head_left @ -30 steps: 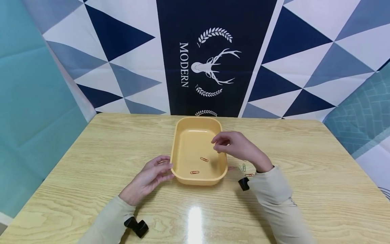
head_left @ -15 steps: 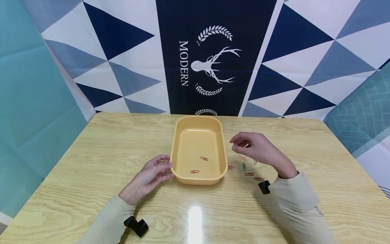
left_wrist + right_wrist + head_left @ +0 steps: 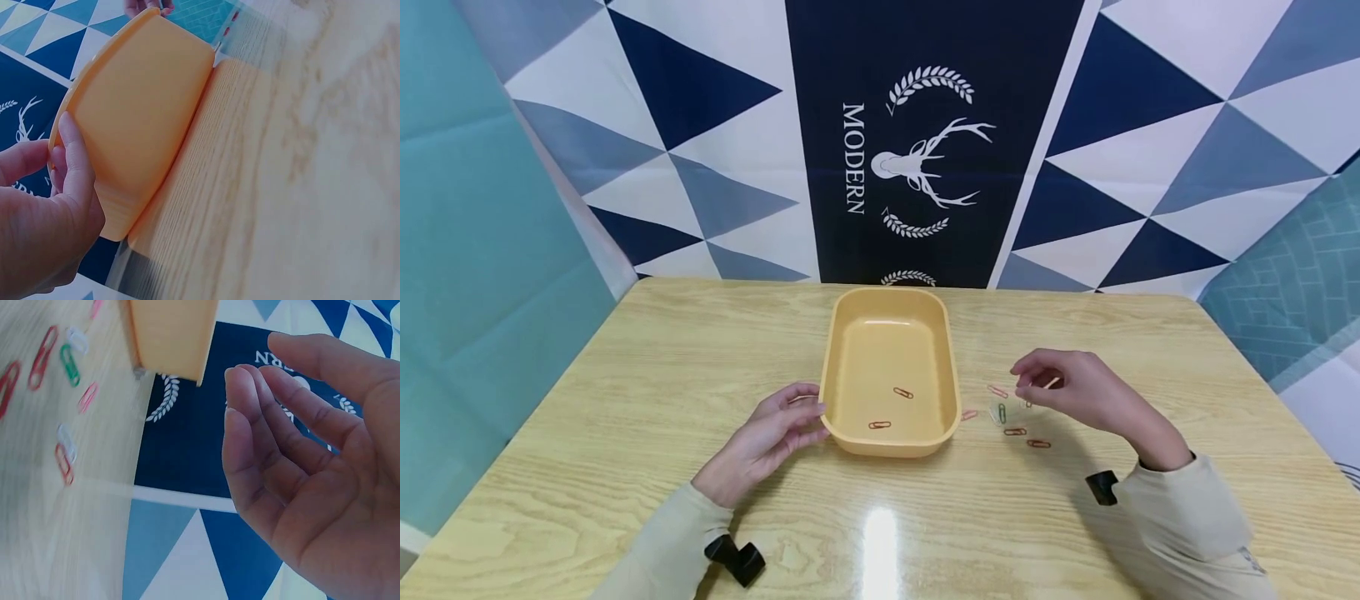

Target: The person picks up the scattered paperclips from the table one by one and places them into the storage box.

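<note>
A yellow rectangular plastic tray point(image 3: 891, 447) stands on the table in the middle of the head view, two red paper clips point(image 3: 903, 392) lying inside. My left hand point(image 3: 767, 437) holds its left rim; in the left wrist view the fingers point(image 3: 76, 156) press against the outer wall near the rim. To the tray's right, my right hand point(image 3: 1078, 387) hovers over loose paper clips. Its fingers bend loosely with nothing between them, as the right wrist view shows. Beneath it lie a green paper clip point(image 3: 70, 365), a pink paper clip point(image 3: 87, 397), and several red and white ones.
The wooden table point(image 3: 700, 350) runs back to a patterned cloth backdrop point(image 3: 902, 142). Teal cloth point(image 3: 497, 250) hangs at the left side. One pink paper clip point(image 3: 970, 414) lies close against the tray's right wall.
My right hand has moved right and slightly lower, from above the tray to over the loose paper clips, uncovering several of them. The left hand and tray have stayed put.
</note>
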`<state>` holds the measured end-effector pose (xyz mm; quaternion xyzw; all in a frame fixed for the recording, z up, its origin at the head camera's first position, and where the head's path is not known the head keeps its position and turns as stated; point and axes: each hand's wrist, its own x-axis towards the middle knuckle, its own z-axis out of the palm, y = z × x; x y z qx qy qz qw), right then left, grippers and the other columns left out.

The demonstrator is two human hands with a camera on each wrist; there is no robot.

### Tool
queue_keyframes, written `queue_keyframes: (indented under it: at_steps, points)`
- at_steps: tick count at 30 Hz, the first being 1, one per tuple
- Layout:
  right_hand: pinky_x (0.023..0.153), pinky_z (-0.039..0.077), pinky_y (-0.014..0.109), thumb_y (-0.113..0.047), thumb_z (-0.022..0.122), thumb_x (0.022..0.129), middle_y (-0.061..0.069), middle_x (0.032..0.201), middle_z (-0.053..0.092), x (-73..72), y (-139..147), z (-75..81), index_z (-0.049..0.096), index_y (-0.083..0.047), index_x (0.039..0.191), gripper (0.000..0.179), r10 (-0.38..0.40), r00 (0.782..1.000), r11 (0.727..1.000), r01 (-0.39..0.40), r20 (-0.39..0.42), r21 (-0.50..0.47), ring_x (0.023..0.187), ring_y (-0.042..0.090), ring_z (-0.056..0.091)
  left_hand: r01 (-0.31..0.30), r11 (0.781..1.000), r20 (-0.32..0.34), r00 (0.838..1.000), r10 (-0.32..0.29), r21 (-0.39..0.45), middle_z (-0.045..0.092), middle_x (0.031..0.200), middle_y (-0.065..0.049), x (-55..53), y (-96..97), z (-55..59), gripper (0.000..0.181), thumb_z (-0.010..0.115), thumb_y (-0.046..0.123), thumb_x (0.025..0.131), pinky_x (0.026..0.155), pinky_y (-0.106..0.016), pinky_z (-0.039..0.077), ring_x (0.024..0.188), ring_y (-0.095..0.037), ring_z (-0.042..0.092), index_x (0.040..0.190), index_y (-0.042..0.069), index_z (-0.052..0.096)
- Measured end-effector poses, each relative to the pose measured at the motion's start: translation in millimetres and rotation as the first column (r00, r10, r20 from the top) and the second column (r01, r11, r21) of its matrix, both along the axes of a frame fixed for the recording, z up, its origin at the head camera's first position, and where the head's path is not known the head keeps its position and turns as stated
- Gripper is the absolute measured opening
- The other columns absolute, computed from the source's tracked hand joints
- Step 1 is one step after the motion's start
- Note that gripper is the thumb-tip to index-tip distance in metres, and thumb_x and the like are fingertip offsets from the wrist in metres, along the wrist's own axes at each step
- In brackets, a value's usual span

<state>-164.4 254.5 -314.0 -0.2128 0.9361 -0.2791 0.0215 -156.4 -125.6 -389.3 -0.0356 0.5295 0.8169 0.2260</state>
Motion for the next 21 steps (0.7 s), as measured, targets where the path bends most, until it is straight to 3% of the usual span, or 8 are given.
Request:
queue_keyframes:
  at_steps: [7,12,17,21]
  points:
    - [0.068,0.053,0.028,-0.009,0.072,0.087,-0.006,0.086,0.064,0.1,9.6,-0.4,0.067,-0.003,0.104,0.019,-0.016,1.0,1.0,0.016,0.014,0.018,0.08,0.013,0.06,-0.004,1.0,-0.006,1.0,0.004,0.002,0.049,0.115,-0.021,0.7,-0.7,-2.7,0.047,0.054,-0.004,0.094,0.084,-0.029,0.055,0.094,-0.022,0.059,0.135,-0.011,0.031]
    - [0.064,0.052,0.026,-0.01,0.074,0.084,-0.002,0.088,0.064,-2.6,15.9,-1.1,0.065,-0.001,0.104,0.024,0.004,0.992,0.999,-0.008,0.124,0.037,0.081,0.014,0.059,-0.009,1.0,0.0,1.0,0.009,-0.005,0.048,0.114,-0.021,1.2,-0.7,-1.1,0.048,0.053,-0.005,0.094,0.084,-0.029,0.055,0.093,-0.021,0.059,0.136,-0.011,0.03]
    - [0.068,0.053,0.028,-0.012,0.078,0.081,0.007,0.097,0.062,-9.7,24.3,-9.8,0.062,0.003,0.106,0.034,0.015,0.972,0.998,-0.028,0.232,0.054,0.087,0.021,0.06,-0.01,1.0,-0.002,1.0,0.01,-0.005,0.048,0.115,-0.021,1.0,-0.2,-0.1,0.048,0.053,-0.005,0.094,0.084,-0.029,0.055,0.093,-0.022,0.059,0.136,-0.011,0.03]
    - [0.07,0.053,0.03,-0.012,0.08,0.078,0.007,0.094,0.059,-13.2,30.7,-17.7,0.06,0.003,0.103,0.035,0.012,0.956,0.998,-0.028,0.293,0.052,0.088,0.023,0.059,-0.006,1.0,-0.003,1.0,0.006,-0.005,0.047,0.116,-0.022,0.8,-0.1,-0.7,0.049,0.053,-0.005,0.094,0.084,-0.028,0.055,0.094,-0.022,0.059,0.136,-0.011,0.029]
